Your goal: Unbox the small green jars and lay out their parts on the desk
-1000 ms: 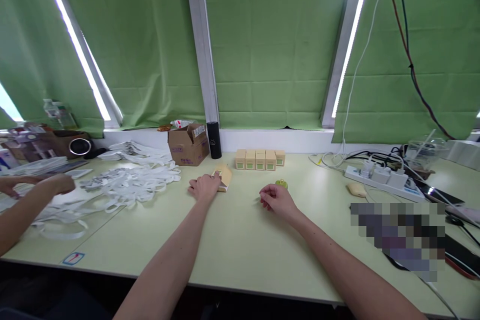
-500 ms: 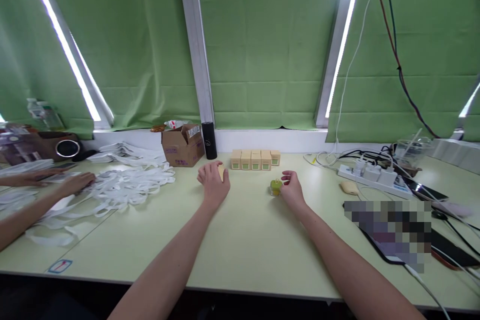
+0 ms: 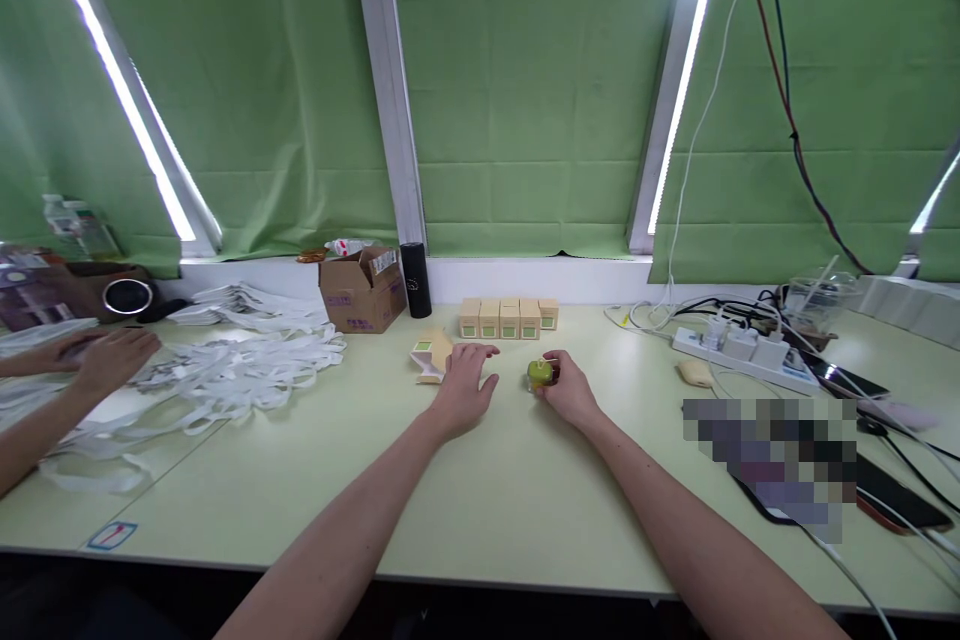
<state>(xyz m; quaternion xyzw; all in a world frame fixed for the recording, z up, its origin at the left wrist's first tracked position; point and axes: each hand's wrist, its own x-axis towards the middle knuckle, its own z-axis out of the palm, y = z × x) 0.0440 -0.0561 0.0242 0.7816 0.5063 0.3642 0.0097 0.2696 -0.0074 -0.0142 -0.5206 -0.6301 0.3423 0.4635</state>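
My right hand (image 3: 570,392) has its fingers closed around a small green-topped object (image 3: 538,373) that looks like a little jar with a loop on top. My left hand (image 3: 465,388) is held over the table with fingers apart and nothing in it, reaching toward the jar. Just left of it lies a small tan carton (image 3: 430,354) with its flaps open. Behind my hands stands a row of several small tan cartons (image 3: 509,319), each with a green label.
A brown cardboard box (image 3: 361,292) and a black cylinder (image 3: 415,280) stand at the back. To the left, a co-worker's hands (image 3: 112,358) are among white straps (image 3: 247,365). On the right are a power strip (image 3: 739,358), cables and a dark phone (image 3: 900,495).
My left hand has let go of the small carton, leaving it open on the table, and moved right. My right hand has shifted slightly left with the green-topped jar.
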